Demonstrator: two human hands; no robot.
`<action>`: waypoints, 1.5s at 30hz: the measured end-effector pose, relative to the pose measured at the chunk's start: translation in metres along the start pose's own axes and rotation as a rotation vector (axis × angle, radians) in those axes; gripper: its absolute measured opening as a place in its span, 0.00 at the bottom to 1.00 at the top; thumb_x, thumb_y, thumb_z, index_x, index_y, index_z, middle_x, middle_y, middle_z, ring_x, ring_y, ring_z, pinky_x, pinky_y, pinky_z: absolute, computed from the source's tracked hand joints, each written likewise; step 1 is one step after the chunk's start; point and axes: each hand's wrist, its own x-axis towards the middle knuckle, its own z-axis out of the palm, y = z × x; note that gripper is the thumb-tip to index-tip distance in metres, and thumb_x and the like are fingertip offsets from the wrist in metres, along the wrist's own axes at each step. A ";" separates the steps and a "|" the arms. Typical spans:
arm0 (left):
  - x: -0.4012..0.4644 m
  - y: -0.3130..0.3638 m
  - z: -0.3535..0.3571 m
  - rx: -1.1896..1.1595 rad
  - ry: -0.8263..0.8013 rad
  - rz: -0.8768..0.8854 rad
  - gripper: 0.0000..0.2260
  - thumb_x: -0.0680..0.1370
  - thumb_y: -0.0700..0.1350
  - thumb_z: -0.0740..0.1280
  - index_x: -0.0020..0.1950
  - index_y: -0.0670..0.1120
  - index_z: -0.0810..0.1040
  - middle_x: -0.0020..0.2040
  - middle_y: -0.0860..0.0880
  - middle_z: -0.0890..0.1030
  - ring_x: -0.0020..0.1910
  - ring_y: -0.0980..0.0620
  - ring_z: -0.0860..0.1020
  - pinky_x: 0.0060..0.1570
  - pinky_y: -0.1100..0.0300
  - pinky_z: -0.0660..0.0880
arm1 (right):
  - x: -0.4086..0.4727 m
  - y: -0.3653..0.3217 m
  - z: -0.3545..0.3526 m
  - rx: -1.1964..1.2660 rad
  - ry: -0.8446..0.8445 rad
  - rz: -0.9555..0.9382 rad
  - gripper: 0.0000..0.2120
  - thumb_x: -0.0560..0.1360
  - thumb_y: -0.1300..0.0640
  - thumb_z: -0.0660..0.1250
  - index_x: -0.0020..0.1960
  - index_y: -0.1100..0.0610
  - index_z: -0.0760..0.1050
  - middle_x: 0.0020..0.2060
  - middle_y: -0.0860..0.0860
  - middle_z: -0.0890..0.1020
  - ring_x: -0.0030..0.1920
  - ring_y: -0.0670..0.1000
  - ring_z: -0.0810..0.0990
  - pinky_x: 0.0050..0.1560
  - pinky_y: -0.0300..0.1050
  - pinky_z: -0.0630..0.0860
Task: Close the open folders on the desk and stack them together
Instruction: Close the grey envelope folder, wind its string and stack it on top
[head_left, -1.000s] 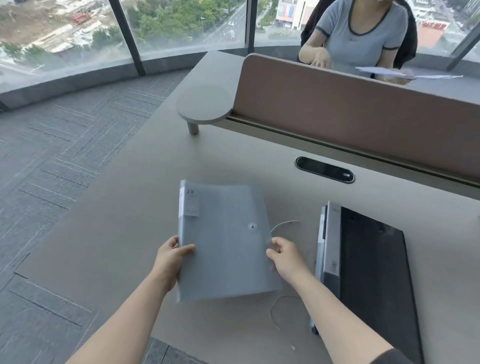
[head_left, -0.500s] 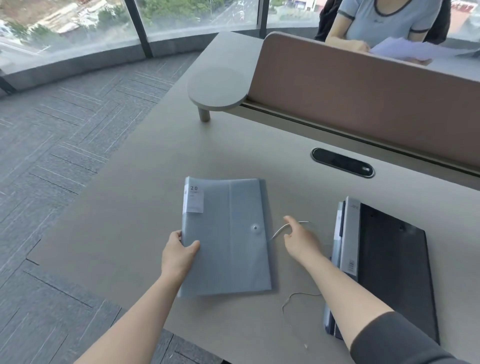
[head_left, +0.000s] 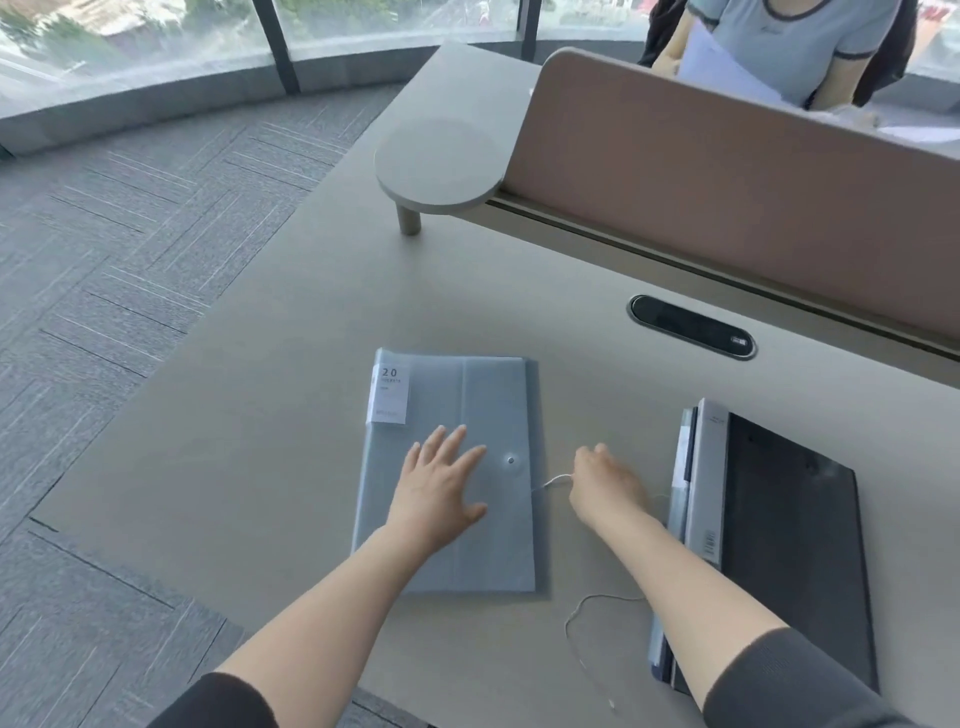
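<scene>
A translucent blue-grey folder (head_left: 488, 405) lies closed and flat on the desk (head_left: 260, 441), with a white label at its top left corner and a round button clasp near its right edge. My left hand (head_left: 441, 493) rests flat on its cover, fingers spread. My right hand (head_left: 605, 486) is just right of the folder, fingers pinched on the folder's thin white string (head_left: 553, 482). The string's loose end (head_left: 587, 613) curls on the desk by my right forearm. A stack of closed folders (head_left: 789, 545), black on top with grey and blue ones beneath, lies to the right.
A brown divider panel (head_left: 727, 197) runs along the back of the desk, with a round side shelf (head_left: 436, 171) at its left end and a black oval cable port (head_left: 691, 326) in front. A person sits behind the divider holding papers. The desk's left edge drops to carpet.
The blue folder was set down flat. My left hand moved from gripping its left edge to lying flat on the cover. My right hand let go of the folder's right edge and took the string.
</scene>
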 end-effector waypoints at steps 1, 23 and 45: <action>0.004 0.003 0.002 0.019 -0.026 0.020 0.35 0.75 0.59 0.67 0.79 0.56 0.57 0.82 0.50 0.49 0.80 0.46 0.45 0.77 0.48 0.45 | 0.000 0.000 -0.001 0.028 -0.020 0.014 0.09 0.78 0.63 0.58 0.57 0.59 0.73 0.54 0.56 0.78 0.54 0.60 0.80 0.46 0.48 0.72; 0.015 -0.001 0.016 0.027 -0.042 0.014 0.40 0.72 0.64 0.68 0.79 0.60 0.53 0.82 0.54 0.48 0.80 0.49 0.44 0.77 0.47 0.44 | 0.031 -0.083 -0.013 0.314 0.064 -0.153 0.06 0.75 0.63 0.60 0.49 0.55 0.73 0.46 0.55 0.82 0.44 0.58 0.76 0.40 0.44 0.66; 0.014 -0.004 0.017 0.032 -0.021 0.019 0.38 0.73 0.64 0.67 0.79 0.60 0.54 0.81 0.55 0.47 0.80 0.50 0.45 0.77 0.49 0.44 | 0.008 -0.037 0.012 0.512 0.077 0.011 0.09 0.74 0.66 0.59 0.46 0.53 0.68 0.38 0.55 0.80 0.40 0.60 0.76 0.37 0.46 0.66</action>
